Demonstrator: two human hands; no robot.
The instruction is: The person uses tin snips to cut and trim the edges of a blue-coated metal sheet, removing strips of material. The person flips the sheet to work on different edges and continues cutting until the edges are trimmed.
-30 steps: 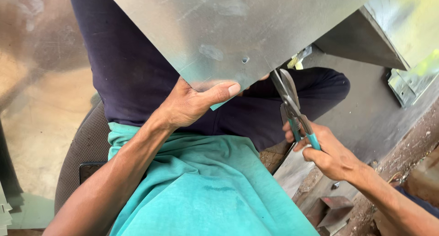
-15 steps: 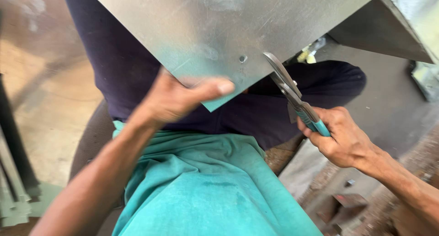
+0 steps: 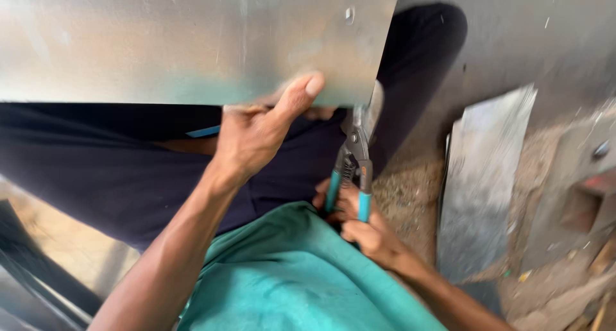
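A large grey metal sheet (image 3: 192, 36) fills the upper part of the head view, over my lap. My left hand (image 3: 263, 129) grips its near edge, thumb on top. My right hand (image 3: 359, 225) holds tin snips with teal handles (image 3: 353, 170). The snips' blades point up and meet the sheet's near edge close to its right corner, just right of my left thumb. A small hole shows near the sheet's right edge.
A narrow strip of sheet metal (image 3: 481, 183) leans on the ground to the right. Beyond it are a grey metal block with a recess (image 3: 577, 203) and dusty ground with scraps. My dark trousers and teal shirt fill the lower middle.
The sheet has turned so its near edge runs level across the view. My right hand with the snips has swung from the right side to below the edge, blades now pointing up.
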